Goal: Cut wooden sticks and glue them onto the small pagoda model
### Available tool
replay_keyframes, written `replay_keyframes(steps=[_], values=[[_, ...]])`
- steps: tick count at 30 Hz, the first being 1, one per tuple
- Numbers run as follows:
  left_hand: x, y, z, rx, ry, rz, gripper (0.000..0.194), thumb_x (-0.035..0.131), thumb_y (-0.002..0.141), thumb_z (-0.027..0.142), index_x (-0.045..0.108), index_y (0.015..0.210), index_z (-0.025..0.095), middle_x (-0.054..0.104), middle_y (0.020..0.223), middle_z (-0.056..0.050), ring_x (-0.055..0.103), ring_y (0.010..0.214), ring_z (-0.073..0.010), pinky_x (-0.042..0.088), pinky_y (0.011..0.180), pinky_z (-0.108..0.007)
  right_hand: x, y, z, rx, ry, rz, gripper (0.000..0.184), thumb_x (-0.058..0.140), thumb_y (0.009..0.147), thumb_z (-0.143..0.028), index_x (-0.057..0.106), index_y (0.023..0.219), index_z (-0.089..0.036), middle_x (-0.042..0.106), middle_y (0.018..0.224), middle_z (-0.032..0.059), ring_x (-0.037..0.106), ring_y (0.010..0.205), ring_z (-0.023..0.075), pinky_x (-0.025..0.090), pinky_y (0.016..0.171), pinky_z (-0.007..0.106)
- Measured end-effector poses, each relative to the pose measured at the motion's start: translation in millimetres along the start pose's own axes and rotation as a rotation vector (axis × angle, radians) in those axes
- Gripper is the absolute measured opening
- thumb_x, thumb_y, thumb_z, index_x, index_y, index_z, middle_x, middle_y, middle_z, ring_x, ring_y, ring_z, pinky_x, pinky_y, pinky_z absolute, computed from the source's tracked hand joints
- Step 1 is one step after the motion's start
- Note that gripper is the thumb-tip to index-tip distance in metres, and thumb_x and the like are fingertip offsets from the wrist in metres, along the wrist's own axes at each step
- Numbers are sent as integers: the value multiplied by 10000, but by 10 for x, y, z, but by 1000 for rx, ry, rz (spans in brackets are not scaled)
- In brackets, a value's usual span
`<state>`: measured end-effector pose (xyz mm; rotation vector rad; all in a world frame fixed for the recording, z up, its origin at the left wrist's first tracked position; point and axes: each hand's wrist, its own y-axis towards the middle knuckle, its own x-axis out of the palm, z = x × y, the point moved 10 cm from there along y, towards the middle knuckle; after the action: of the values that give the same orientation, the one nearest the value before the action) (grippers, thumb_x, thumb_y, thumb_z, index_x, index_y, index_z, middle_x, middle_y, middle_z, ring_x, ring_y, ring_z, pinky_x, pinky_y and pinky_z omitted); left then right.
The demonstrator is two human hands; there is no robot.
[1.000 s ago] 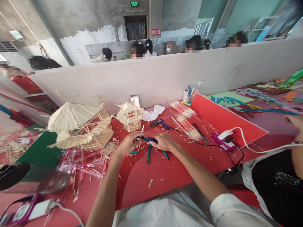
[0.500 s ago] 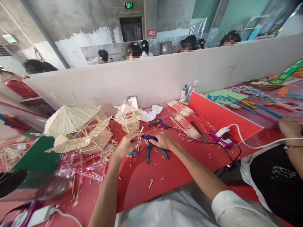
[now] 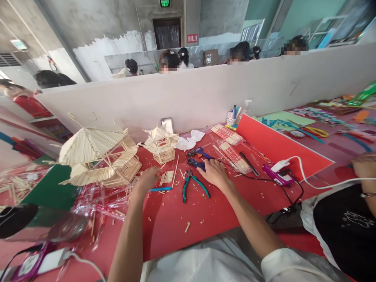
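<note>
My right hand (image 3: 216, 172) is closed over the handle end of a dark blue plier-like tool (image 3: 194, 163), low over the table. My left hand (image 3: 149, 179) is curled beside a row of short wooden sticks (image 3: 167, 177); its fingertips are partly hidden, and I cannot make out what they hold. A blue strip (image 3: 160, 189) lies below that row, and a longer stick (image 3: 175, 171) stands out to its right. Between my hands, green-handled pliers (image 3: 194, 186) lie with their handles spread. Behind them stands a small stick-built pavilion (image 3: 161, 147).
A larger stick pavilion (image 3: 96, 156) stands at left, near crumpled plastic wrap (image 3: 100, 199). A glue gun (image 3: 201, 152), bundled sticks (image 3: 233, 156) and a purple power strip (image 3: 277, 174) lie at right. A red board (image 3: 282, 145) leans there. Another person's arm (image 3: 366, 172) is far right.
My hands have moved apart. The dark blue tool has gone right and away from me in my right hand. My left hand has drawn back, uncovering the row of sticks and the blue strip.
</note>
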<state>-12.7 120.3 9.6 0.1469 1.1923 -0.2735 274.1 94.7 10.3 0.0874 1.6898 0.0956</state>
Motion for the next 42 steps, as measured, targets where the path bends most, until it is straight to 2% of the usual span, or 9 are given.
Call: replay_keyframes(steps=[8,15,18,21,24,27,30,34,42], values=[[85,18,52,40,55,-31,308,553,838,99,709,1084,199,721,1159,-108,671,1069,-231,463,890,-263,85,-83,-86,37,-3,-76,573,523,923,-491,534,1313,-71,529,1294,282,452,1222,417,348,970,555],[115,3,78,58,79,-87,394,538,838,50,690,1165,207,709,1210,-78,664,1096,-202,464,935,-243,107,-77,-57,49,-7,-82,590,547,908,-480,529,1312,-51,522,1287,275,443,1224,419,360,959,563],[130,0,112,80,42,-101,394,540,845,68,693,1176,217,704,1220,-77,664,1099,-204,471,952,-252,46,-50,-110,-21,-22,-88,551,551,927,-456,527,1325,-76,529,1287,256,451,1227,407,351,977,548],[175,-9,84,80,-34,-132,440,592,810,97,674,1226,213,671,1284,-93,664,1105,-215,487,951,-262,-100,-24,-376,-220,12,-59,467,530,962,-428,550,1307,-113,571,1251,216,491,1200,364,368,984,492],[238,-30,32,93,-148,-174,596,661,760,147,594,1348,214,597,1393,-116,650,1141,-241,500,963,-290,-208,-44,-820,-473,120,-35,381,550,971,-390,593,1251,-137,627,1198,164,550,1147,298,405,971,405],[279,-52,-2,117,-221,-199,702,681,727,146,530,1408,216,538,1456,-129,616,1203,-261,497,998,-327,-168,-60,-1241,-614,203,-39,339,599,957,-366,623,1197,-128,669,1114,148,609,1054,261,440,924,367],[287,-62,5,130,-243,-208,719,681,705,118,534,1400,230,543,1453,-125,586,1248,-272,490,1017,-353,-8,-60,-1536,-653,182,-47,330,677,907,-347,651,1128,-103,663,1120,181,606,1079,292,450,917,381],[263,-64,100,153,-249,-214,691,666,694,85,574,1360,245,589,1411,-106,598,1231,-266,481,1028,-350,137,-67,-1676,-648,154,-16,334,729,867,-347,662,1089,-107,653,1092,183,591,1087,310,448,925,391],[236,-52,234,206,-232,-187,565,672,715,94,650,1261,238,653,1327,-88,629,1184,-254,496,988,-317,174,-66,-1643,-677,186,3,342,695,896,-340,648,1121,-87,656,1095,163,600,1071,274,441,935,365]])
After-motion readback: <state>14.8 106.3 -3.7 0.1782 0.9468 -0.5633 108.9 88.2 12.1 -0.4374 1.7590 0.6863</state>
